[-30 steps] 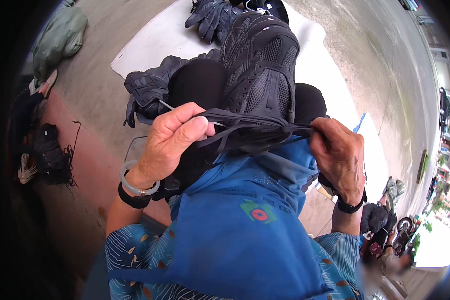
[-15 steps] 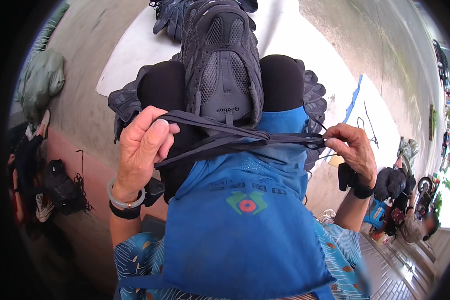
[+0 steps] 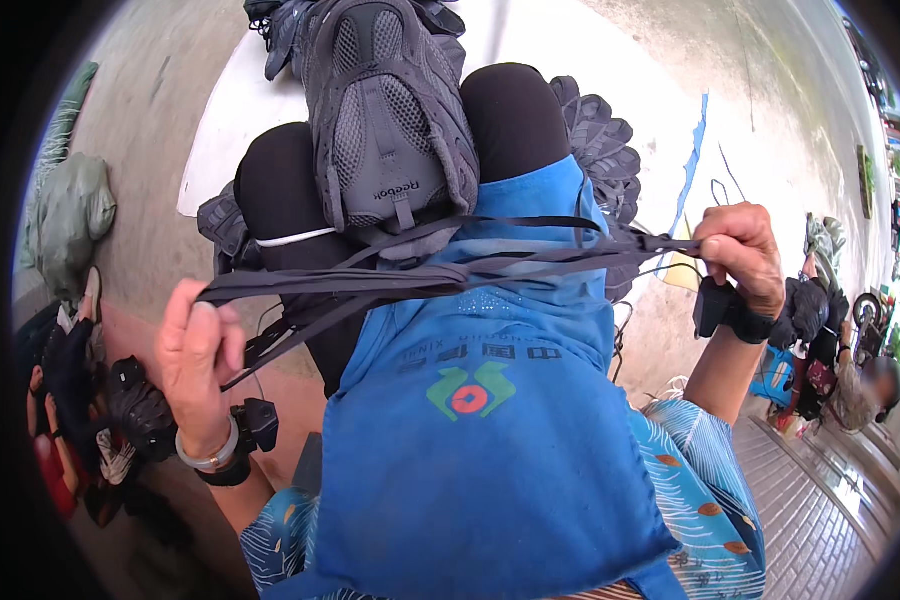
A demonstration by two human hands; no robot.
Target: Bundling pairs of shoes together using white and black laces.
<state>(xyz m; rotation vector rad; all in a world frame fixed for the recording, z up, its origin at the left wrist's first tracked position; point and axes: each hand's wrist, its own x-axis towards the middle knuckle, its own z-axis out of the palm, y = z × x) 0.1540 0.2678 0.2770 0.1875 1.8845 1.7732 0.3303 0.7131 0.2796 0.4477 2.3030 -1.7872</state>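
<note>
1. Two hands at work: left hand (image 3: pixel 202 352) closed around one end of a bundle of dark laces (image 3: pixel 440 272); right hand (image 3: pixel 740 255) pinched shut on the other end. The laces run taut between them, across the lap.
2. A grey mesh shoe (image 3: pixel 390 120) lies on the knees, on black trousers (image 3: pixel 515 115), just above the laces and the blue apron (image 3: pixel 480 440). Whether the laces are threaded into it cannot be told.
3. Judgement: keep both ends level and evenly tensioned, so that the strands stay flat and do not twist over each other.
4. More grey shoes (image 3: pixel 595 150) lie beside the right knee.
5. No bench seen; a white sheet (image 3: pixel 235 130) lies on a concrete floor (image 3: pixel 150 120), with dark footwear (image 3: pixel 120 400) piled at the left.
6. Outdoors: brick paving (image 3: pixel 820 500) at the right, with a blurred figure beyond it.
</note>
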